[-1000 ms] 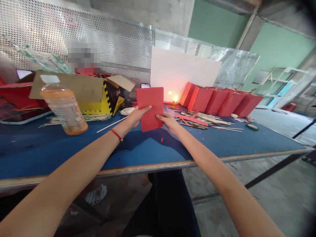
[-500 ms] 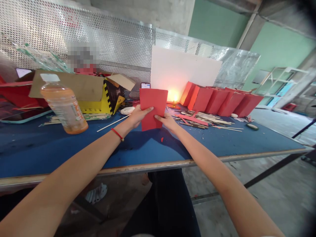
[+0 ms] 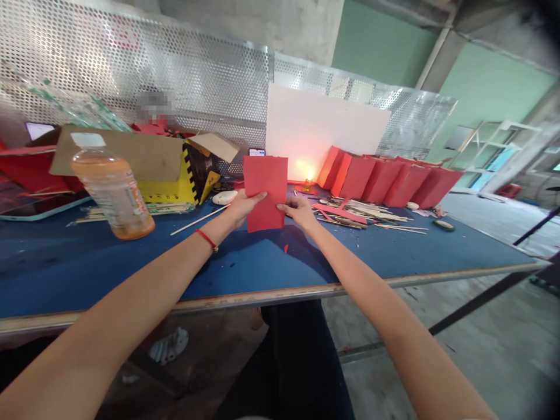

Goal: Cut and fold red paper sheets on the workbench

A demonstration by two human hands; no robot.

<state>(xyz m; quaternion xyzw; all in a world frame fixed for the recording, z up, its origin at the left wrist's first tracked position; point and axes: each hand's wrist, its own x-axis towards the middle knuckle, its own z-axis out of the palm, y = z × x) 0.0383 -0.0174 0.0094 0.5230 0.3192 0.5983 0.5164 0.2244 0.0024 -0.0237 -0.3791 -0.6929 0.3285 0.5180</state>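
A red paper sheet [image 3: 265, 186] stands upright above the blue table [image 3: 131, 262], held between both hands. My left hand [image 3: 240, 209] grips its left edge, thumb across the front. At the lower right edge my right hand [image 3: 299, 211] pinches the sheet. Behind it a small lit candle [image 3: 308, 178] burns in front of a white board [image 3: 324, 131]. A row of red folded sheets [image 3: 389, 178] leans along the back right.
A bottle of orange drink [image 3: 111, 189] stands at the left. Behind it are a yellow cardboard box [image 3: 175, 166] and a perforated metal screen [image 3: 175, 76]. Wooden sticks and red scraps [image 3: 354, 214] lie right of my hands. A tape roll [image 3: 445, 224] lies farther right.
The red sheet tilted slightly right toward the candle half a second ago and has come back a little left and upright. Both hands keep their hold.
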